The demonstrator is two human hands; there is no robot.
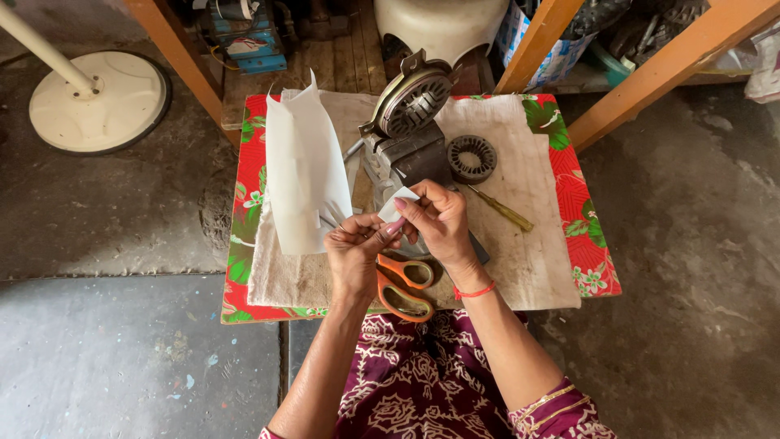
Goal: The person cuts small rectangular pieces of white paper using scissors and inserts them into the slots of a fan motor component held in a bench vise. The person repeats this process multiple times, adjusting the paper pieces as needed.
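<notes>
Your two hands meet above the middle of the small table (pixel 569 276), each pinching the same small white paper strip (pixel 398 203): your left hand (pixel 355 252) grips its lower end between thumb and fingertips, your right hand (pixel 439 223) nips its upper edge, wrist bent inward, a red band around it. Both forearms rise from the bottom edge, elbows cut off. Just left of the strip a large white sheet (pixel 302 175) stands curled upright, its lower edge slit; how it is propped cannot be made out. Orange-handled scissors (pixel 404 286) lie under your wrists, blades hidden. Behind your hands sits a grey metal motor housing (pixel 410 122), its base concealed by your fingers. A ringed stator core (pixel 472 158) and a yellow-handled screwdriver (pixel 504 211) rest on the beige cloth (pixel 528 260).
</notes>
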